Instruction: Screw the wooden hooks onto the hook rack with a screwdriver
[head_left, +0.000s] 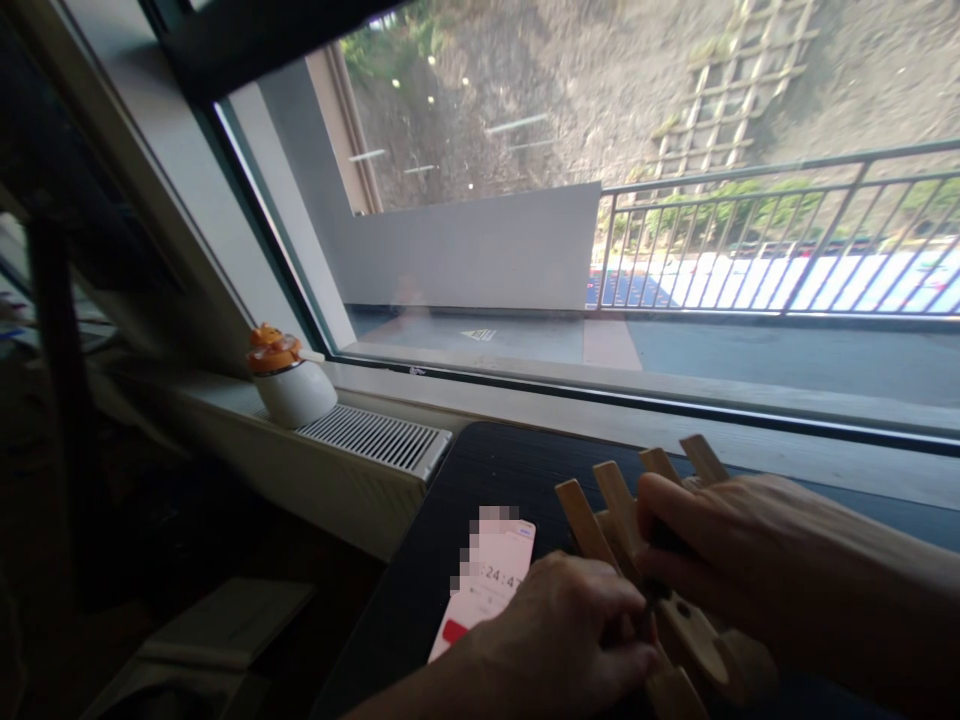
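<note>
A light wooden piece with several flat slats (619,505) sits at the right of the dark table, partly covered by both hands. My right hand (739,535) is closed over the slats, its fingers curled around a dark, handle-like object that is mostly hidden. Low in the view, my left hand (574,625) has its thumb and fingers pinched together against the wood, close to the right hand's fingers. Something small and dark with a bit of red shows at those fingertips, too hidden to name. A rounded wooden part (701,645) with dark holes lies below the right hand.
A phone (491,580) with a lit timer screen lies on the black table (465,480), beside my left hand. An orange-topped white pot (292,385) stands on the radiator (390,440) at left. Behind the table runs a window sill (525,410).
</note>
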